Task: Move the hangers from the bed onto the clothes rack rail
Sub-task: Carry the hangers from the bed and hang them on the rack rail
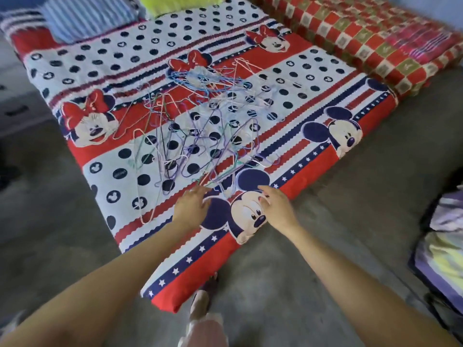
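Head view. Bed (313, 176): low mattress on a grey floor (350, 246), covered in a soft printed sheet of red bands, navy star stripes, white panels with dark dots and cartoon mouse faces; its near corner points to 6 o'clock.

Hangers (190, 136): a tangled heap of thin wire hangers, triangular with hooked tops, in white, pink, purple, blue and green, spread across the middle of the bed from centre toward 12 o'clock. Individual hangers cannot be separated or counted; motion blur smears the farther ones.

Left hand (191, 205): fingers spread wide, palm down, fingertips at the near edge of the heap and touching or just short of a green wire; which, cannot be told. Nothing gripped.

Right hand (275, 206): fingers loosely curled, partly open, resting over a mouse face at 5 o'clock of the heap, apart from the wires, holding nothing.

Striped pillow (85, 17), blue and white, at 11 o'clock, cut off by the frame. Checked blanket (363, 31), red and olive squares, at 1 o'clock. Striped fabric (446, 246), purple and yellow, at 3 o'clock, cropped. One bare foot (200, 300) at 6 o'clock, beside the mattress corner.
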